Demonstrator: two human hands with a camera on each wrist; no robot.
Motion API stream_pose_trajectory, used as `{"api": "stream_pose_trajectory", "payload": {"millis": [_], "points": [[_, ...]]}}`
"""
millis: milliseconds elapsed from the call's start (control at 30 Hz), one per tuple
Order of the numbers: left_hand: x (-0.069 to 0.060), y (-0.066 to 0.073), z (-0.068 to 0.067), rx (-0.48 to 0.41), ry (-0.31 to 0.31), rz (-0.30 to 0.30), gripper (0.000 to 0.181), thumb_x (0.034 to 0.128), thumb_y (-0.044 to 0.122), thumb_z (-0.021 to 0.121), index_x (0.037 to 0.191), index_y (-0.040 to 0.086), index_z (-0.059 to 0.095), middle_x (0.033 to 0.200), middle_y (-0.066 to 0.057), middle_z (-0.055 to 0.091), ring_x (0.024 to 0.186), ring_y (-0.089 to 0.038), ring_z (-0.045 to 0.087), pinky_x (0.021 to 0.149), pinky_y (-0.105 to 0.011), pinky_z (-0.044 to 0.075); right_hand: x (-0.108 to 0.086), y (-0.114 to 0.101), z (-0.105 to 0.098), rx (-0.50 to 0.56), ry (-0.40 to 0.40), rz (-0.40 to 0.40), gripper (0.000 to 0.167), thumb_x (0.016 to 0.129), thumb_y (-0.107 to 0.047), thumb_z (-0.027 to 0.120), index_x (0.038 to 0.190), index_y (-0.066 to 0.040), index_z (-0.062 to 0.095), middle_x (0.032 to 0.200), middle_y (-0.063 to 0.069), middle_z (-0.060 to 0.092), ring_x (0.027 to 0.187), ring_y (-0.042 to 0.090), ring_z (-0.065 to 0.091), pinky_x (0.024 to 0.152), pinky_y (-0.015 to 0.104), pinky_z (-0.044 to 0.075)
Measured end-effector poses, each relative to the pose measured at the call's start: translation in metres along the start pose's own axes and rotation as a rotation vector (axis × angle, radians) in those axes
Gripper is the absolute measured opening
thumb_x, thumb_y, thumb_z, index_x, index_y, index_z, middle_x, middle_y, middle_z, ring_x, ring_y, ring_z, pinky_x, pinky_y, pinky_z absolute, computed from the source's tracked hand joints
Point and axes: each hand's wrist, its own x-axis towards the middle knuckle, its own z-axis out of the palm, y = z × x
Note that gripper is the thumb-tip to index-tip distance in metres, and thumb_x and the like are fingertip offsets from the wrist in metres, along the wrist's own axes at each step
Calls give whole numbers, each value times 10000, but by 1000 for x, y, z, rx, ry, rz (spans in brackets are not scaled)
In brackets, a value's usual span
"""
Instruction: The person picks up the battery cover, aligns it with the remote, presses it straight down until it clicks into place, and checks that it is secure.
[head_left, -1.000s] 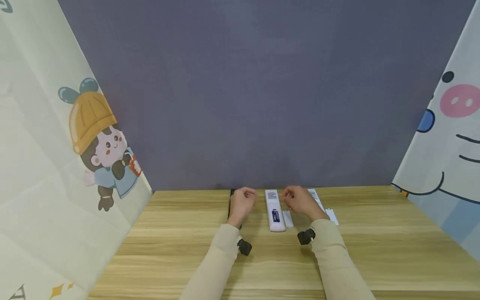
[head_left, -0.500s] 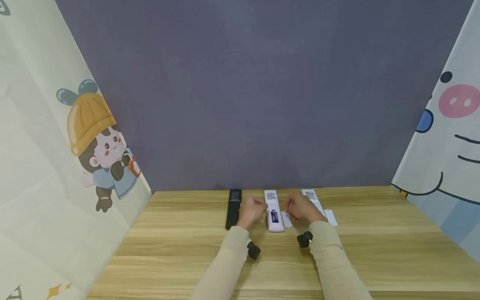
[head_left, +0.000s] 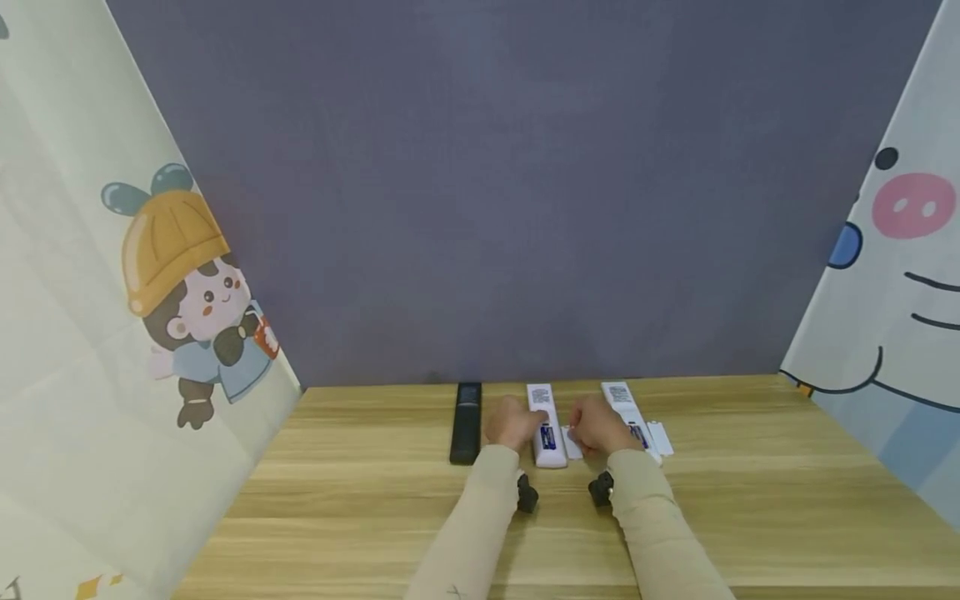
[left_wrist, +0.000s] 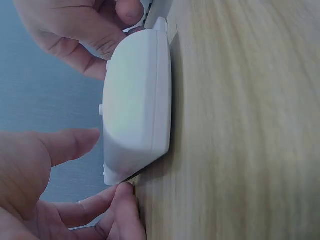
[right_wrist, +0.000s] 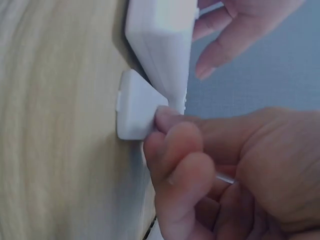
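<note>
1. A middle white remote [head_left: 551, 457] lies on a wood-grain tabletop [head_left: 360, 508], blue batteries [head_left: 548, 438] in its uncovered compartment; its far end is near the table's back edge, below a dark grey panel [head_left: 480, 208].
2. The left hand [head_left: 513, 423] reaches across from its left: thumb above, parted from the fingers beside the remote.
3. The right hand [head_left: 596, 425] pinches a small white cover [right_wrist: 135, 110] just beside the remote's right edge; whether the two touch is unclear.
4. A strip of wood separates this remote from a black remote [head_left: 466, 425], left.
5. Beyond the right hand: another white remote [head_left: 628, 408], with a second cover [head_left: 660, 438] along its right edge.
6. The tabletop extends sideways and nearer the person.
</note>
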Motion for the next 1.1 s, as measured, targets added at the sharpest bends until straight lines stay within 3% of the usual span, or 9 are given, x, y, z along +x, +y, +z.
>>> {"api": "stream_pose_trajectory", "payload": {"millis": [167, 400, 600, 900, 1100], "points": [[7, 4, 7, 51, 40, -16, 301, 773, 354, 829, 703, 122, 650, 656, -13, 621, 612, -190, 561, 548, -344, 408, 5, -1, 3, -59, 30, 33, 172, 851, 33, 707, 766, -61, 592, 514, 20, 576, 428, 128, 562, 477, 246, 436], [17, 6, 13, 43, 62, -57, 296, 752, 334, 846, 712, 120, 645, 677, -24, 627, 636, -200, 572, 576, -372, 437, 14, -1, 6, -217, 47, -18, 150, 840, 41, 673, 728, -40, 613, 668, 56, 619, 524, 167, 573, 508, 277, 474], [23, 10, 15, 42, 63, -129, 309, 732, 333, 868, 719, 113, 651, 701, -34, 629, 666, -209, 581, 590, -380, 452, 17, -3, 4, -289, 37, -40, 199, 844, 32, 664, 680, -59, 597, 670, 69, 618, 599, 208, 586, 542, 302, 477], [34, 13, 24, 1, 114, -160, 305, 686, 299, 871, 718, 106, 636, 696, -52, 626, 653, -230, 581, 580, -387, 447, 28, -1, 0, -331, 9, -25, 209, 841, 25, 654, 670, -74, 586, 713, 90, 636, 649, 229, 587, 576, 329, 484], [40, 18, 26, 17, 116, -180, 330, 696, 343, 876, 704, 113, 640, 700, -45, 624, 655, -223, 578, 593, -386, 453, 31, -1, -7, -327, 7, -30, 188, 846, 24, 657, 693, -69, 597, 714, 88, 633, 649, 226, 588, 581, 333, 489]]}}
